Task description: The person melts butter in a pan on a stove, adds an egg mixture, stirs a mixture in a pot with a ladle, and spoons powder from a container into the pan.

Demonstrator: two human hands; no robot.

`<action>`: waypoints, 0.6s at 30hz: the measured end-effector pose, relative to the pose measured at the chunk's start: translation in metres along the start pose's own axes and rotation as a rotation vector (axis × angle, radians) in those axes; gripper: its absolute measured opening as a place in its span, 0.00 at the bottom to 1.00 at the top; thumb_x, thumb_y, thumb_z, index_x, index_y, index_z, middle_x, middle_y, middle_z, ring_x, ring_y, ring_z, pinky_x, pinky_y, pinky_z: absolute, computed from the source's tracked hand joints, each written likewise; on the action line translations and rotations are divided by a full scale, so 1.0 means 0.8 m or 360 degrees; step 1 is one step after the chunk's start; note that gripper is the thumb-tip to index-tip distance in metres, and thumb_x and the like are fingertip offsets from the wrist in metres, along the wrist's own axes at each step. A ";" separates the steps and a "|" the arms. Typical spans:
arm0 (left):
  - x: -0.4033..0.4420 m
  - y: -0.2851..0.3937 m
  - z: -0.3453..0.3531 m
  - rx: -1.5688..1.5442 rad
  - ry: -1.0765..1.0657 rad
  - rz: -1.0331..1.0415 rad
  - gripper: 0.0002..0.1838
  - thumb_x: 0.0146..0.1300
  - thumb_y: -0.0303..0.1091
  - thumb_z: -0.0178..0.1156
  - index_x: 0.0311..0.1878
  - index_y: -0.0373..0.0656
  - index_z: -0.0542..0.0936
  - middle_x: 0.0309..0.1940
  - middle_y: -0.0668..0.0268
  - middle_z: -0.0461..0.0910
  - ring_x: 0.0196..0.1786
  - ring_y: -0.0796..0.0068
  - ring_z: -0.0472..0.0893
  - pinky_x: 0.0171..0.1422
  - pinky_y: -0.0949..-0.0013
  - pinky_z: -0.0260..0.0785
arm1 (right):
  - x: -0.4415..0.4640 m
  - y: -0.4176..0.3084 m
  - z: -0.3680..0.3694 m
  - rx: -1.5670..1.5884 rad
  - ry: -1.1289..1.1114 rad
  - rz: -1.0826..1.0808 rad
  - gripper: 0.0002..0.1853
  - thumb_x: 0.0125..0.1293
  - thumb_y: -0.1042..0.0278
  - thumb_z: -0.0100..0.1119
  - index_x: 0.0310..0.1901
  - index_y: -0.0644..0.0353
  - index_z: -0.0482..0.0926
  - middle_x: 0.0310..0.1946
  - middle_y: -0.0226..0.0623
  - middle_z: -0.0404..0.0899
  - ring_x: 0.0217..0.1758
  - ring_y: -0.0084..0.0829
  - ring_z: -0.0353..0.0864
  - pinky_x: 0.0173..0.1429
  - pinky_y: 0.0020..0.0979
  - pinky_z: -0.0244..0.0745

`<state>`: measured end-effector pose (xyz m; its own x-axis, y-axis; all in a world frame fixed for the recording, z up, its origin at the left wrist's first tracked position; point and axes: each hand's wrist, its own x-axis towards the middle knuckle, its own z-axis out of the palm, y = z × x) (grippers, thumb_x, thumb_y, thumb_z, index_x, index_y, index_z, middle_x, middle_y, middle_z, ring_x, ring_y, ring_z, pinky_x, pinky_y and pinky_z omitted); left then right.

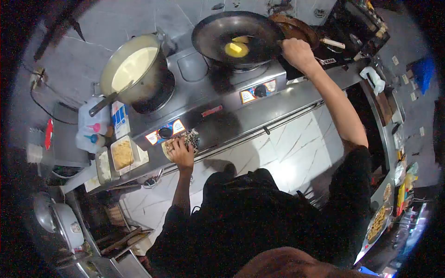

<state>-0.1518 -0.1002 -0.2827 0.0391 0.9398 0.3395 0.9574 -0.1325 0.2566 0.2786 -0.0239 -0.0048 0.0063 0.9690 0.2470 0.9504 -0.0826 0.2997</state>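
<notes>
My right hand (297, 54) is closed around the handle of a dark wok (211, 37) on the right burner. Inside the wok, a yellow piece of butter (235, 48) sits in a small melted pool. My left hand (182, 152) rests on a black-and-white patterned cloth (191, 138) at the stove's front edge, below the left knob (165, 132). Its fingers are spread a little over the cloth and something pale beside it. On the left burner stands a large pot (155, 76) of creamy liquid, with a dark handle pointing down-left.
Left of the stove are a tub of yellowish food (122, 154), a carton (120, 117) and a clear container with bottles (88, 129). A brown pan (291, 28) lies behind the wok. A tray of food pieces (379, 224) is at the far right.
</notes>
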 end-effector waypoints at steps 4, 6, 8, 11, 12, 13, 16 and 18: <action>0.003 -0.004 0.006 0.0048 0.0062 0.0048 0.18 0.55 0.39 0.55 0.49 0.44 0.74 0.48 0.62 0.70 0.52 0.55 0.70 0.62 0.49 0.53 | 0.027 -0.023 0.005 -0.0017 -0.0181 -0.0088 0.11 0.56 0.67 0.49 0.34 0.62 0.80 0.35 0.47 0.80 0.38 0.44 0.82 0.40 0.41 0.78; 0.002 -0.005 0.006 0.0042 0.0086 0.0063 0.17 0.55 0.38 0.55 0.48 0.45 0.74 0.46 0.63 0.71 0.51 0.56 0.70 0.58 0.50 0.55 | 0.013 -0.022 -0.005 -0.0040 -0.0075 -0.0181 0.11 0.56 0.67 0.49 0.32 0.61 0.81 0.33 0.47 0.81 0.37 0.44 0.82 0.38 0.41 0.78; -0.002 -0.003 0.002 0.0046 0.0151 0.0076 0.16 0.54 0.37 0.55 0.47 0.46 0.75 0.46 0.64 0.71 0.51 0.57 0.70 0.58 0.51 0.56 | -0.005 -0.014 -0.015 -0.0069 0.0017 -0.0201 0.10 0.54 0.68 0.50 0.27 0.60 0.80 0.29 0.46 0.80 0.32 0.44 0.82 0.35 0.41 0.78; -0.017 -0.002 0.006 0.0119 0.0179 0.0049 0.16 0.52 0.36 0.57 0.46 0.48 0.75 0.46 0.65 0.71 0.50 0.58 0.70 0.58 0.52 0.57 | -0.034 0.014 -0.035 -0.0122 0.0024 -0.0285 0.09 0.54 0.69 0.50 0.26 0.60 0.80 0.26 0.46 0.80 0.30 0.44 0.82 0.35 0.41 0.78; -0.022 0.000 0.007 0.0154 0.0182 0.0043 0.16 0.52 0.36 0.57 0.46 0.48 0.75 0.46 0.65 0.71 0.50 0.58 0.70 0.58 0.51 0.57 | -0.040 0.023 -0.041 -0.0134 -0.0024 -0.0260 0.08 0.52 0.69 0.52 0.26 0.61 0.80 0.27 0.47 0.80 0.31 0.45 0.82 0.36 0.41 0.77; -0.025 0.002 0.007 0.0189 0.0184 0.0037 0.16 0.51 0.36 0.57 0.46 0.48 0.75 0.46 0.65 0.71 0.50 0.58 0.70 0.58 0.51 0.57 | -0.044 0.031 -0.047 -0.0144 -0.0072 -0.0234 0.07 0.51 0.69 0.54 0.26 0.62 0.79 0.27 0.48 0.79 0.32 0.45 0.81 0.38 0.41 0.76; -0.030 0.006 0.017 0.0034 0.0119 -0.0077 0.15 0.51 0.37 0.57 0.44 0.49 0.75 0.45 0.64 0.72 0.50 0.59 0.70 0.56 0.51 0.59 | -0.040 0.039 -0.041 -0.0183 -0.0110 -0.0303 0.08 0.52 0.69 0.51 0.27 0.61 0.80 0.27 0.47 0.80 0.32 0.44 0.82 0.37 0.41 0.77; -0.029 0.007 0.021 0.0057 0.0140 -0.0082 0.14 0.52 0.37 0.57 0.43 0.49 0.75 0.46 0.64 0.72 0.50 0.59 0.71 0.55 0.51 0.59 | -0.030 0.031 -0.029 -0.0140 -0.0050 -0.0369 0.09 0.55 0.69 0.49 0.28 0.60 0.80 0.28 0.46 0.80 0.32 0.43 0.82 0.35 0.41 0.78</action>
<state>-0.1425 -0.1174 -0.3048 -0.0343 0.9136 0.4051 0.9671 -0.0719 0.2441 0.2948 -0.0546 0.0180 -0.1980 0.9710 0.1337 0.8968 0.1244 0.4247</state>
